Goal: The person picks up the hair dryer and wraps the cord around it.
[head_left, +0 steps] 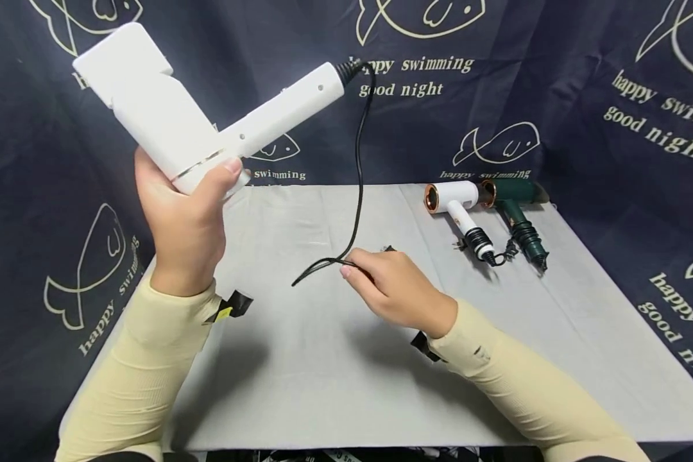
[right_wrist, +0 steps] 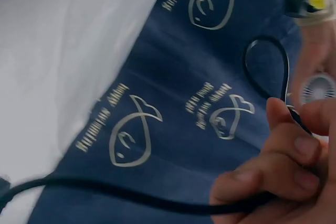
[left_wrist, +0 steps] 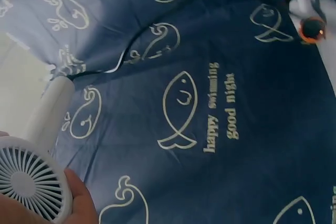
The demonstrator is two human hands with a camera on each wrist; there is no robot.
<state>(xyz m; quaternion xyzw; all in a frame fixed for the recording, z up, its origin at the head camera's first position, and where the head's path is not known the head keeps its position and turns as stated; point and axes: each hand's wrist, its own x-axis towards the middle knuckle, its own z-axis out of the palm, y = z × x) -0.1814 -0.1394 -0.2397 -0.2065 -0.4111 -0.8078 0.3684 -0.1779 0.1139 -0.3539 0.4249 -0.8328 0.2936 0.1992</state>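
A white hair dryer (head_left: pixel 156 115) is raised at the upper left, its handle slanting up to the right. My left hand (head_left: pixel 181 224) grips it around the rear end of the barrel, thumb near the handle's base. In the left wrist view the round slotted rear vent (left_wrist: pixel 31 182) faces the camera. From the handle's end a black cord (head_left: pixel 359 167) hangs to my right hand (head_left: pixel 401 289), which pinches it over the table. A short loop of cord sticks out left of those fingers. In the right wrist view, the cord (right_wrist: pixel 131 195) also passes under the curled fingers.
At the table's back right lie a white hair dryer with a copper rim (head_left: pixel 464 196) and a dark green hair dryer (head_left: pixel 514 196), cords wound around their handles. The table (head_left: pixel 300 385) has a pale cloth. Dark blue fish-print fabric (head_left: pixel 317 38) hangs behind and beside it.
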